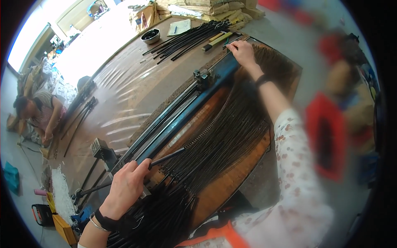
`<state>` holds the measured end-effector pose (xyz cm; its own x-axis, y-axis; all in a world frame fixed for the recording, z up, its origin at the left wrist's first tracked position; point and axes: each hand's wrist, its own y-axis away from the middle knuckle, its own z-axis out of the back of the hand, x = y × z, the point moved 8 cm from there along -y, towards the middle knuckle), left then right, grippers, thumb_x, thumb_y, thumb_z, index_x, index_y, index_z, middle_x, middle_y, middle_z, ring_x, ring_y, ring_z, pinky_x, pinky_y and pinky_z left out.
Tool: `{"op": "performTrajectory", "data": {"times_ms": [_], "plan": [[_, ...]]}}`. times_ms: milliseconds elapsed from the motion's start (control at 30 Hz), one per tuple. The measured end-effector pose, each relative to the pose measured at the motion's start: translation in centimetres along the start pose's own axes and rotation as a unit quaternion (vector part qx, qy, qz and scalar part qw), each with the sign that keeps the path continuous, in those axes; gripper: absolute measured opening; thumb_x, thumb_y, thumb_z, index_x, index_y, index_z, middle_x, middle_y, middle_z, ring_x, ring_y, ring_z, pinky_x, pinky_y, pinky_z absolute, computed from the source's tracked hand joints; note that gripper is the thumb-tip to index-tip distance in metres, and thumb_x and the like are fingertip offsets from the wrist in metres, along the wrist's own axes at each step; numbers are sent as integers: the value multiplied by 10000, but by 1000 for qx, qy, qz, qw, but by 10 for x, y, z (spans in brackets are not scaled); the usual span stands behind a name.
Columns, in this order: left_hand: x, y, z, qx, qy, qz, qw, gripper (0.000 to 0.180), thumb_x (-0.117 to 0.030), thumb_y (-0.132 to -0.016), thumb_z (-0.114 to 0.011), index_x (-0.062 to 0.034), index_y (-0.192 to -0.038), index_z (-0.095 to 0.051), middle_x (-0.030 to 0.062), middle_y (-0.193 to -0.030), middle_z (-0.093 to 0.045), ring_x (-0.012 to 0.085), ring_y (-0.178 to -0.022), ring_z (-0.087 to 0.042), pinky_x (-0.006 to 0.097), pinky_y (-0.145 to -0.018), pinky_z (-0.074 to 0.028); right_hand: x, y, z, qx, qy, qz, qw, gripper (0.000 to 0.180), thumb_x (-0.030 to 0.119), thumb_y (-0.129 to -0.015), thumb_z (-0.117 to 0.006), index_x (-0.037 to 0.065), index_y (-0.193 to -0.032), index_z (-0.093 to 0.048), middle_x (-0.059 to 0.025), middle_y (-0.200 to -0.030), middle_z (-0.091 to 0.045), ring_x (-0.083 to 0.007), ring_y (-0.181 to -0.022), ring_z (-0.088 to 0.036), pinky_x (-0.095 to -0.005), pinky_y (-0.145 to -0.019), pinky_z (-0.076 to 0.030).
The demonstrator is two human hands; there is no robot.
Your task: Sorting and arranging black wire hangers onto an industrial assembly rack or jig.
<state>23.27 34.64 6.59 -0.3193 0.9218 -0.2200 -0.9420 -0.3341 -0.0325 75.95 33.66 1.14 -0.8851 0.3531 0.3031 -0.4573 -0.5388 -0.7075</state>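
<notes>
My left hand (128,186) is closed around a short black tube (167,158), whose free end points right over a bed of long thin dark coil springs (223,128). Over the far end of a long blue metal rail (186,113), my right hand (242,53) is closed in a pinch; what is in its fingertips is too small to make out. Two metal rods run along the rail, with a small metal clamp block (203,79) midway and another metal block (104,153) at the near end. Below my left hand lies a thick bundle of black tubes (165,211).
Black rods (190,41), a bowl of dark stuff (150,36), a notepad (179,27) and a wooden-handled tool (217,41) lie on the plastic-covered table (124,91). Another person (41,109) sits at the left edge. Stacked sacks (206,8) stand behind.
</notes>
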Motion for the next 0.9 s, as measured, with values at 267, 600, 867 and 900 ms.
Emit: {"op": "performTrajectory", "data": {"times_ms": [267,600,867,900], "plan": [[2,-3,-4,-24,5,-14,1000,309,-9,-860,-649,-74,-1158,-600,118,-771,-532,305,-740,-595,413,-637,-500,5,14,20,-50,-16,70,996,190,272,-925,-660,108,-937,-754,-140,-882,-688,-342,-855,-634,-415,-756,-503],[10,15,3,-33,14,39,999,310,5,-855,-668,-64,-1152,-612,134,-768,-532,328,-716,-588,424,-617,-488,1,39,18,116,-297,-88,944,224,161,-965,-635,78,-1159,-712,-22,-891,-686,-95,-809,-610,-249,-750,-485],[20,20,8,-67,-16,33,997,310,12,-864,-654,-66,-1160,-609,151,-781,-532,356,-713,-585,441,-616,-471,-1,48,29,40,-248,-108,962,251,192,-968,-623,58,-1168,-696,-107,-942,-746,-153,-827,-677,-278,-771,-502],[20,21,12,-77,-9,31,997,315,26,-861,-644,-61,-1162,-608,163,-800,-542,369,-733,-594,445,-630,-476,-17,49,18,90,-334,-140,928,352,244,-971,-641,37,-1257,-639,-75,-976,-708,-144,-847,-637,-265,-777,-481]]}}
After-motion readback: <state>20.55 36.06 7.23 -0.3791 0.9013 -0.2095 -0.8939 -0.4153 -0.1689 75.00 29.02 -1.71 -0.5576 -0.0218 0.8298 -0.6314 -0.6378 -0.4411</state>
